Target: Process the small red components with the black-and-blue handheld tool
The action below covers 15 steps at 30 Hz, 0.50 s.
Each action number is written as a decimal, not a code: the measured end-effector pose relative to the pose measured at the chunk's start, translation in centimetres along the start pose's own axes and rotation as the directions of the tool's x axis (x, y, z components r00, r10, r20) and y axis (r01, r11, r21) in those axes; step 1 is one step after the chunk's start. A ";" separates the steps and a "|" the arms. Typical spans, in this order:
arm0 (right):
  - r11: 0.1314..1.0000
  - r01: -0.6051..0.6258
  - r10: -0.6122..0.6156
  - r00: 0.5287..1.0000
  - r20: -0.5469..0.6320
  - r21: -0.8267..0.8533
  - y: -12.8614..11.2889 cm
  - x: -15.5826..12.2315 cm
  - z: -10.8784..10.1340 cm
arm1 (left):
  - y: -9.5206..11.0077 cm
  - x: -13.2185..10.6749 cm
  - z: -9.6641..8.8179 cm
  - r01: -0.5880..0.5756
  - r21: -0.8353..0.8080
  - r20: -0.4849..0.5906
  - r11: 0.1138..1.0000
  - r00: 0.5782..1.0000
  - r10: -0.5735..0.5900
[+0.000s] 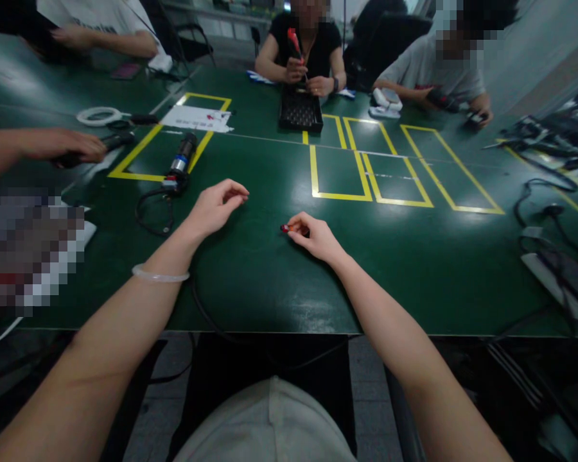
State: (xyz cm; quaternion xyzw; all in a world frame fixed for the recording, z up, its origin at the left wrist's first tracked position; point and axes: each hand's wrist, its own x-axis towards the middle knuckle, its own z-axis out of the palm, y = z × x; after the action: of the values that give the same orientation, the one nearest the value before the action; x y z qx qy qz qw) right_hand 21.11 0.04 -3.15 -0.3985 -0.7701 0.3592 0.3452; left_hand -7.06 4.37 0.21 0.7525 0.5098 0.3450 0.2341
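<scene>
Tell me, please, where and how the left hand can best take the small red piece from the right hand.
Probably pinch the small red piece by its exposed tip, coming from the left with the left hand: that end sticks out leftward from the right hand, which covers its other end.

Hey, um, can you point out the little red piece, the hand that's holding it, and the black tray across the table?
Small red piece (284, 228): head view, on its exposed red end.
Right hand (316, 236): head view, on the middle of the hand.
Black tray (300, 127): head view, on its near wall.
</scene>
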 end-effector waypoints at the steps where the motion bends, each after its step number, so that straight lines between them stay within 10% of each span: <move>1: 1.000 -0.003 0.003 1.000 0.002 -0.001 0.0 0.0 0.0 | -0.6 0.1 -1.1 0.014 0.099 -0.098 0.995 0.995 -0.004; 7: 1.000 0.001 -0.001 1.000 -0.005 -0.017 0.0 -0.1 -0.1 | -5.4 -0.4 -7.4 0.385 0.449 -0.522 0.806 0.845 -0.113; 15: 1.000 0.004 -0.004 1.000 -0.011 -0.019 0.2 -0.1 0.0 | -8.9 -0.2 -8.6 0.493 0.573 -0.210 0.654 0.860 -0.465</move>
State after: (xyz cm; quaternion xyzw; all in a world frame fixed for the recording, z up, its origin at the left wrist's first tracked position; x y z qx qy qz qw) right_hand 21.18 0.01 -3.32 -0.4021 -0.7724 0.3489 0.3463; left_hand -19.03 7.45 -0.45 0.6176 0.7779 0.1046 0.0503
